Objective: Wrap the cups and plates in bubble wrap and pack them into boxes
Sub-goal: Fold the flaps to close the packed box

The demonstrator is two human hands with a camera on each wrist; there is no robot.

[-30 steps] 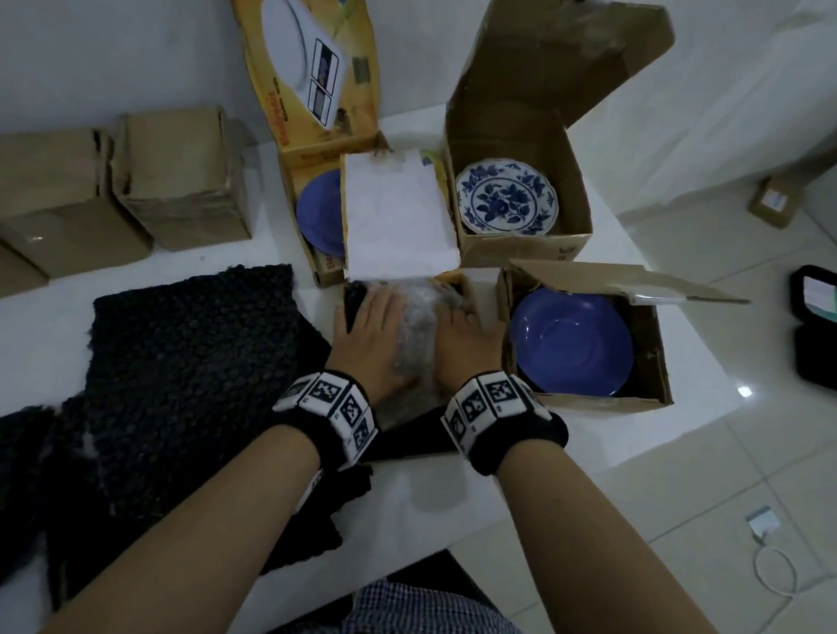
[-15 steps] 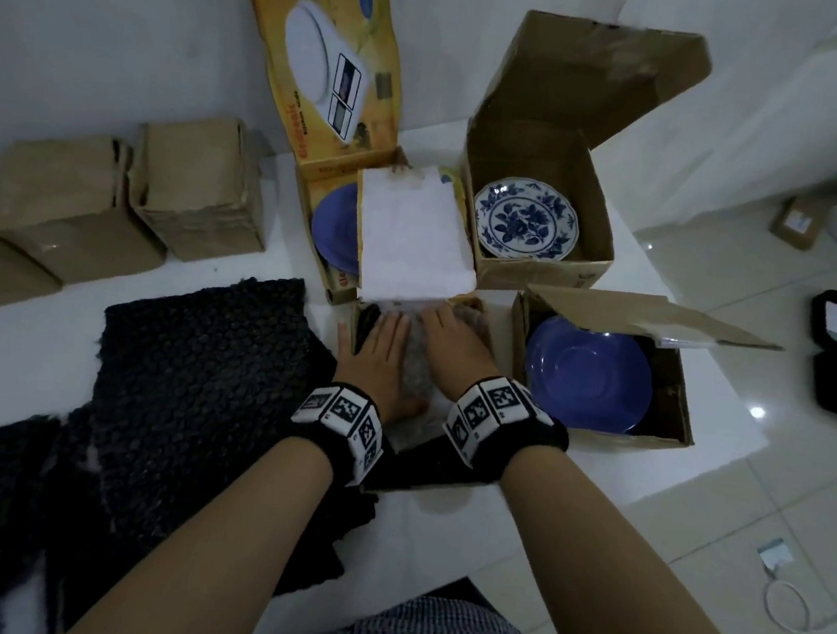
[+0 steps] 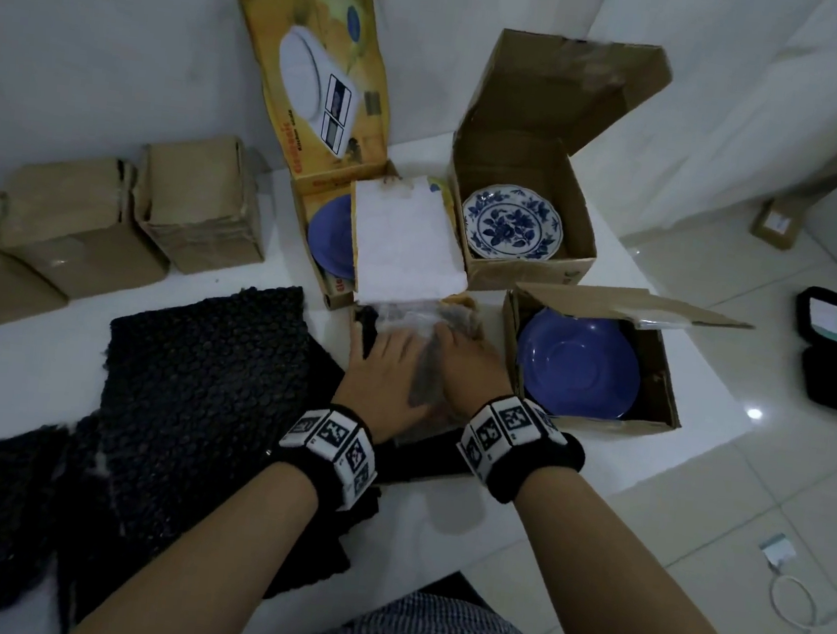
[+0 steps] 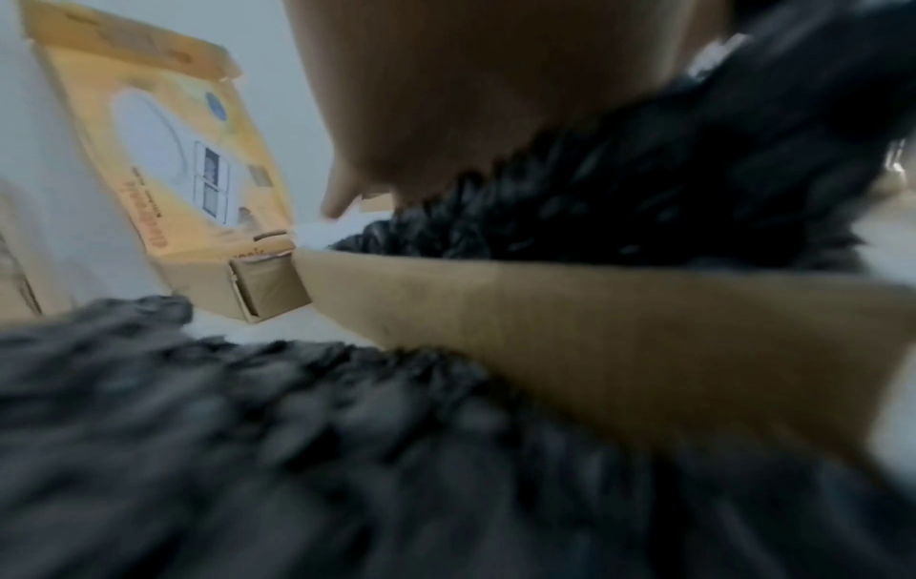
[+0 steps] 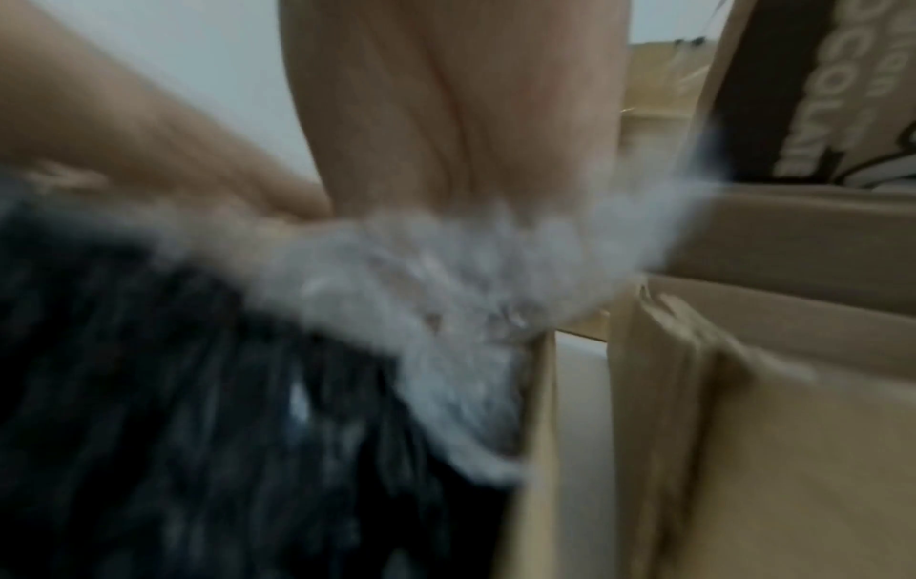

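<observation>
A bundle wrapped in clear and black bubble wrap (image 3: 414,316) lies in a small cardboard box (image 3: 466,305) with a white lid flap (image 3: 408,243). My left hand (image 3: 385,365) presses flat on the bundle's left side and my right hand (image 3: 468,361) presses flat on its right. In the left wrist view the left hand (image 4: 446,98) lies on black wrap (image 4: 594,196) above the box wall (image 4: 545,313). In the right wrist view the right hand (image 5: 446,117) bears on clear wrap (image 5: 446,274). What is inside the wrap is hidden.
Three open boxes hold bare plates: a blue plate (image 3: 329,235) in the yellow box, a blue-and-white floral plate (image 3: 514,223) behind, a blue plate (image 3: 576,369) at right. Black bubble wrap sheets (image 3: 204,371) cover the table's left. Closed cardboard boxes (image 3: 201,201) line the wall.
Both hands stay on the wrapped bundle and have slid a little forward over it, so less clear wrap shows between them. The head view has shifted slightly.
</observation>
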